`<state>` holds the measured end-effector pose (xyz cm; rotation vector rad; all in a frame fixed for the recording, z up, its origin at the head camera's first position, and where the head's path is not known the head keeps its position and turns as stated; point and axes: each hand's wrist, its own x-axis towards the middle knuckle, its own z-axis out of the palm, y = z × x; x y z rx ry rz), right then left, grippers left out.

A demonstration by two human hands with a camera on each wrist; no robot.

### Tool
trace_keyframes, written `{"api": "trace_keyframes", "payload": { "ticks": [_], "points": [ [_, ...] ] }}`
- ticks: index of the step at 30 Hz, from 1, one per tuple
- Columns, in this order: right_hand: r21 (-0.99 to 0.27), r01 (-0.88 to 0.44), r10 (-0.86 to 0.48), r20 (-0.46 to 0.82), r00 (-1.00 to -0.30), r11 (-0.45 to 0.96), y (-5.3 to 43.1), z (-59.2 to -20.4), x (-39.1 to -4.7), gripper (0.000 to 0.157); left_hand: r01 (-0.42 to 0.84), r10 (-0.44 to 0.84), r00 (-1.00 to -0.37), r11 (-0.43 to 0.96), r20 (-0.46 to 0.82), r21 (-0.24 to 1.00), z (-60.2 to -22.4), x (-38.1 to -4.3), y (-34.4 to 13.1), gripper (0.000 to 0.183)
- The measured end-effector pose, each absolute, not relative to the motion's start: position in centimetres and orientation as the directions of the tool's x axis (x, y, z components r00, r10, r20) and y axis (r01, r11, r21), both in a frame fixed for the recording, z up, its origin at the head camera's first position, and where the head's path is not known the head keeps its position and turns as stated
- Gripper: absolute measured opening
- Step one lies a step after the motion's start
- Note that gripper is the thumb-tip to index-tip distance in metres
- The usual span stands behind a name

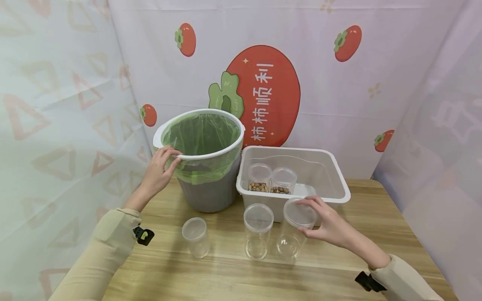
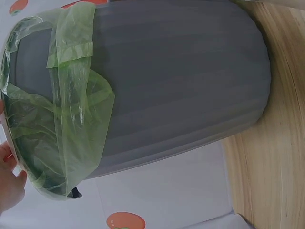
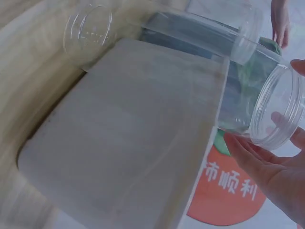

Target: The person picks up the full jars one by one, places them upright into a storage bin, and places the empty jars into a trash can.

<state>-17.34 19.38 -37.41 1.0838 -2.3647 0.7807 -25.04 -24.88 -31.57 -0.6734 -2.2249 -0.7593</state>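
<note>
My left hand (image 1: 160, 169) grips the white rim of a grey trash can (image 1: 212, 190) lined with a green bag (image 2: 78, 95). Fingers (image 2: 5, 151) lie over the rim in the left wrist view. With thumb and fingers spread across its lid, my right hand (image 1: 331, 223) holds a clear plastic jar (image 1: 291, 240), tilted, in front of the light grey bin (image 1: 339, 197). The right wrist view shows that jar's lid (image 3: 276, 107) between thumb and fingers. Beside it on the table stands another clear lidded jar (image 1: 257, 242). A shorter lidded jar (image 1: 198, 242) stands further left.
Inside the grey bin stand two lidded jars, one of nuts (image 1: 259, 187) and another with darker nuts (image 1: 280, 190). The wooden table (image 1: 150, 267) ends at a right edge near the side curtain (image 1: 440, 159). Behind hangs a persimmon-print curtain (image 1: 320, 104).
</note>
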Motion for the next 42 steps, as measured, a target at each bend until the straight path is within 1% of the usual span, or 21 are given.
{"api": "trace_keyframes", "payload": {
  "ticks": [7, 14, 19, 25, 33, 42],
  "points": [
    [-0.282, -0.792, -0.523, 0.625, -0.580, 0.542, 19.9, -35.5, -17.3, 0.059, 0.630, 0.243, -0.647, 0.703, 0.723, 0.329, -31.6, -24.9, -24.9, 0.013],
    [-0.316, -0.765, -0.490, 0.618, -0.614, 0.561, 20.5, -33.3, -17.1, 0.062, 0.637, 0.241, -0.634, 0.702, 0.735, 0.319, -31.7, -25.0, -25.0, 0.013],
    [-0.319, -0.764, -0.474, 0.633, -0.613, 0.561, 20.7, -31.8, -17.0, 0.062, 0.643, 0.244, -0.627, 0.698, 0.740, 0.314, -31.7, -25.1, -25.0, 0.013],
    [-0.328, -0.752, -0.462, 0.629, -0.625, 0.572, 21.1, -29.7, -16.7, 0.067, 0.639, 0.242, -0.634, 0.699, 0.735, 0.321, -31.6, -25.0, -24.9, 0.013],
    [-0.335, -0.779, -0.446, 0.671, -0.592, 0.531, 21.4, -27.0, -16.6, 0.070, 0.637, 0.230, -0.636, 0.696, 0.736, 0.332, -31.6, -25.0, -24.8, 0.013],
    [-0.389, -0.763, -0.387, 0.690, -0.612, 0.516, 20.8, -24.8, -16.7, 0.071, 0.631, 0.231, -0.650, 0.695, 0.724, 0.345, -31.7, -25.0, -24.9, 0.012]
  ]
}}
